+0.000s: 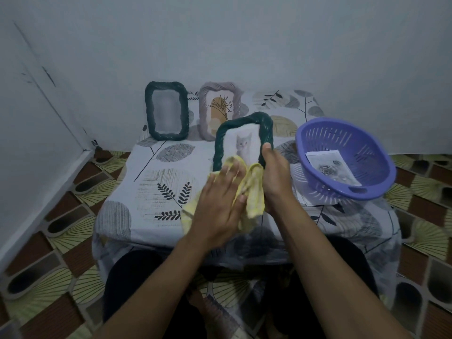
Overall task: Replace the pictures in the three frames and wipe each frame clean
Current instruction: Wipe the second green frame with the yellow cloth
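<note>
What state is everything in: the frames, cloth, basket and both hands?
cat frame, tilted, gripped at its right edge.
right hand, curled round cat frame.
left hand, flat, pressing yellow cloth on cat frame.
yellow cloth, crumpled over the lower front.
back green frame, standing; picture blurred.
mauve frame, standing, flower picture inside.
purple basket, tilted, holding a printed sheet.

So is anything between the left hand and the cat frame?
Only the yellow cloth, which the left hand presses on the cat frame; the right hand grips its right edge. Nothing else.
</note>
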Tool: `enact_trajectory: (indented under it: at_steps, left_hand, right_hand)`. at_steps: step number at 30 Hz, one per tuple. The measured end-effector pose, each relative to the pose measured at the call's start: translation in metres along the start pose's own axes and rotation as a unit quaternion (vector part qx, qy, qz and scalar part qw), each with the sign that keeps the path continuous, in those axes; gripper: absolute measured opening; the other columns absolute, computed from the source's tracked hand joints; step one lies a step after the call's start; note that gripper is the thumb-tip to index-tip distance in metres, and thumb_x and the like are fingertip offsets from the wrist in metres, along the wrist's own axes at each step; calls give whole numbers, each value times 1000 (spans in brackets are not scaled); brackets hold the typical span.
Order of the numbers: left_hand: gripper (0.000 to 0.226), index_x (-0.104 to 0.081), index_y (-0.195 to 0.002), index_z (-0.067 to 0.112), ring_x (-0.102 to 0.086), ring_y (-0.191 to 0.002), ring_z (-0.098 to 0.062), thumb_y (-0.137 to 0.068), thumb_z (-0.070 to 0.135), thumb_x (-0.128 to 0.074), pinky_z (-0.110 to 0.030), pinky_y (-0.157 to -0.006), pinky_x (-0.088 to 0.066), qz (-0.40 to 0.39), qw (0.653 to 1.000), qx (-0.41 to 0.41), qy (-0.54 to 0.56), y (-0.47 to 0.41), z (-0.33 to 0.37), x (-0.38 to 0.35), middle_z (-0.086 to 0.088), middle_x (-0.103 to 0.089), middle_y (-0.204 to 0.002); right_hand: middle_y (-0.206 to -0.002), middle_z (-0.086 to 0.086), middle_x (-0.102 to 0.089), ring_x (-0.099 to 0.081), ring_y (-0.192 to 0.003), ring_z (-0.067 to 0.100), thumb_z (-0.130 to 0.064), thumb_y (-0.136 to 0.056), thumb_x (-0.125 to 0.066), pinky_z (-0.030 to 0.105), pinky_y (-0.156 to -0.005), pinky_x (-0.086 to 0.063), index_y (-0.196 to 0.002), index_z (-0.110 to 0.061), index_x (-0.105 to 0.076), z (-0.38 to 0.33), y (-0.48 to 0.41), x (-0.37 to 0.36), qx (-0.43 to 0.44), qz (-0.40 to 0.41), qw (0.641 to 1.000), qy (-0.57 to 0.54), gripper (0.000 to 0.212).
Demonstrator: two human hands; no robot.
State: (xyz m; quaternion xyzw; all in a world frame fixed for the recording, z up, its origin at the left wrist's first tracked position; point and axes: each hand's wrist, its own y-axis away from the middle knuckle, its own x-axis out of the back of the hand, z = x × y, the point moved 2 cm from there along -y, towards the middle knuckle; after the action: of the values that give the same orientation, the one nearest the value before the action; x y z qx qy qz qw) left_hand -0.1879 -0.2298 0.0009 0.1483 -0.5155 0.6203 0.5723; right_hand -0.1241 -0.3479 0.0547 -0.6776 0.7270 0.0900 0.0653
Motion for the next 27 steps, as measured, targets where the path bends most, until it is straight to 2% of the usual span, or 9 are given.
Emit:
enact_trajectory:
  at_steps: [4, 10, 12, 15, 20, 22, 24, 26, 27]
  left_hand:
    - [63, 1, -157, 30, 7, -154, -18, -101, 54, -12, -42, -124, -1, 28, 993, 109, -40, -21, -37, 12, 7, 6, -166]
    - [65, -4, -158, 6, 0, -153, -31, -107, 40, -24, -42, -123, -3, 81, 959, 271, 30, -55, -55, 45, -15, 5, -166]
    - [64, 1, -159, 10, 2, -153, -28, -107, 41, -21, -41, -122, -3, 69, 966, 248, 2, -51, -41, 42, -10, 12, -166]
    - [71, 9, -158, 15, 11, -153, -21, -99, 51, -5, -39, -124, 4, -4, 986, 157, -54, -32, -18, 27, -6, 17, -165]
    - [62, 14, -155, 32, 14, -152, -14, -100, 58, 1, -47, -123, 4, -51, 995, 18, -82, -2, -3, 13, 6, 11, -166]
    - [59, 21, -150, 43, 17, -152, -14, -99, 61, -3, -52, -122, 6, -31, 994, 40, -101, -12, -18, 19, 13, 17, -164]
    - [76, 24, -149, 43, 18, -152, -24, -96, 59, -27, -57, -121, 5, -13, 986, 107, -127, -31, -40, 30, 10, 22, -164]
    - [89, 15, -155, 34, 8, -152, -35, -88, 60, -37, -60, -121, -3, 10, 977, 181, -114, -48, -62, 43, -1, 11, -167]
    - [87, 5, -159, 28, -1, -152, -38, -89, 65, -31, -58, -121, -7, 34, 974, 206, -85, -54, -67, 50, -6, 1, -167]
  right_hand:
    - [-91, 1, -74, -70, -91, 21, -32, -107, -43, 38, -82, -56, -98, -14, -69, 10, 13, -4, -19, -28, 999, -12, 33]
    - [-116, 8, -73, -67, -112, 27, -34, -104, -47, 52, -103, -49, -119, -12, -68, 22, 24, -20, -44, -75, 995, -42, 34]
    - [-113, 9, -73, -68, -110, 29, -31, -105, -45, 49, -102, -51, -116, -11, -69, 22, 24, -23, -40, -71, 996, -47, 33]
    - [-96, 12, -72, -67, -92, 27, -29, -106, -44, 41, -85, -52, -103, -8, -70, 14, 17, -19, -23, -36, 998, -36, 34]
    - [-74, -6, -67, -63, -71, 8, -33, -105, -46, 26, -72, -47, -89, -15, -65, 4, 11, -13, -17, -22, 1000, -2, 31]
    - [-79, 3, -72, -65, -76, 15, -38, -104, -47, 34, -76, -49, -87, -14, -67, 8, 18, -16, -20, -46, 999, 9, 35]
    - [-96, 16, -75, -69, -89, 25, -38, -104, -46, 42, -85, -52, -96, -10, -71, 14, 28, -25, -21, -71, 997, 12, 39]
    - [-104, 17, -74, -70, -98, 28, -34, -106, -43, 47, -91, -53, -104, -11, -70, 17, 37, -32, -31, -91, 995, 14, 35]
    - [-105, 18, -73, -69, -100, 28, -33, -106, -43, 49, -92, -53, -104, -12, -69, 17, 39, -35, -35, -98, 995, 6, 33]
